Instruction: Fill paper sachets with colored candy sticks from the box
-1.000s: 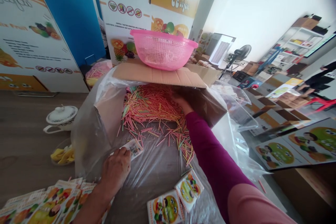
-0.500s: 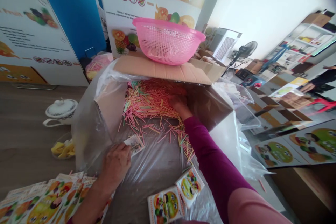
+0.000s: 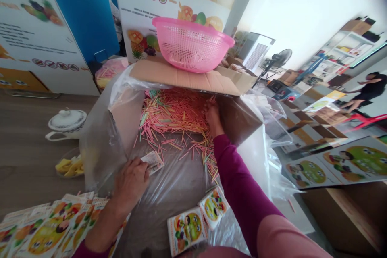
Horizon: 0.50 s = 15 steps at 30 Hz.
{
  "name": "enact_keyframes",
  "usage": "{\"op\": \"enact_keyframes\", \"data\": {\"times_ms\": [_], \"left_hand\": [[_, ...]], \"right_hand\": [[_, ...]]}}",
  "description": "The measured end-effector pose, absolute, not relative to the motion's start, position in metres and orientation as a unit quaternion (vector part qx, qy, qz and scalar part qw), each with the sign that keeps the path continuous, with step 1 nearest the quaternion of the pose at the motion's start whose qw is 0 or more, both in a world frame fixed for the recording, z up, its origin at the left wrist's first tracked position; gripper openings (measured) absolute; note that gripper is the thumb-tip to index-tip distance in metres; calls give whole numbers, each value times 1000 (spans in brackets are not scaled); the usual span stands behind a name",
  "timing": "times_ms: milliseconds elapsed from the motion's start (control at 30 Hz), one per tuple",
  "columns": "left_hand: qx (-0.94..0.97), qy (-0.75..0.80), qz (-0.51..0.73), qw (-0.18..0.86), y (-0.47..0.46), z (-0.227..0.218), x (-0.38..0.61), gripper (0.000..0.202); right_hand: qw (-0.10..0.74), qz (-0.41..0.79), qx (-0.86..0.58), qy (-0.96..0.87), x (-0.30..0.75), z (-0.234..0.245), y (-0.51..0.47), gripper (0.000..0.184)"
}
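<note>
The left fingers (image 3: 141,170) pinch a small card (image 3: 154,162) against the plastic sheet (image 3: 178,185), while the half-curled right fingers (image 3: 211,109) rest among loose coloured sticks (image 3: 172,113), any hold on them unclear.

1. Left hand (image 3: 131,181) low, palm down, fingers curled forward; bare left forearm (image 3: 104,225) angled up from the lower left.
2. Right hand (image 3: 213,119) reaching far forward, fingers bent downward; magenta-sleeved right forearm (image 3: 242,181) stretched diagonally.

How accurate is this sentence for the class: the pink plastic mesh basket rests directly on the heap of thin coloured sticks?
Not quite. The head view shows the pink plastic mesh basket resting on a brown cardboard flap, not directly on the heap of thin coloured sticks.
</note>
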State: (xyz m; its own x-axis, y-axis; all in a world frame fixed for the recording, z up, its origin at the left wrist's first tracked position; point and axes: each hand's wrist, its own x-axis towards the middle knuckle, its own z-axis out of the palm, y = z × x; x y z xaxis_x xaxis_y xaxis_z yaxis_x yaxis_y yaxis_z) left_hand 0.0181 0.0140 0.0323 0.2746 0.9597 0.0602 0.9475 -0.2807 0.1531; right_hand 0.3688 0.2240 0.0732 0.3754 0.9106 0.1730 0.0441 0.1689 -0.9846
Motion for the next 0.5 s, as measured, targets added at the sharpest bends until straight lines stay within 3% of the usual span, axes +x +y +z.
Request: {"op": "enact_keyframes", "data": {"times_ms": [133, 267, 500], "left_hand": [[801, 592, 66, 58, 15, 31, 16, 28], [788, 605, 76, 83, 17, 37, 13, 32], [767, 621, 126, 95, 10, 32, 15, 23]], "right_hand": [[662, 417, -523, -337, 361, 74, 199, 36], [671, 476, -464, -329, 332, 63, 158, 27], [494, 458, -481, -561, 288, -2, 65, 52]]}}
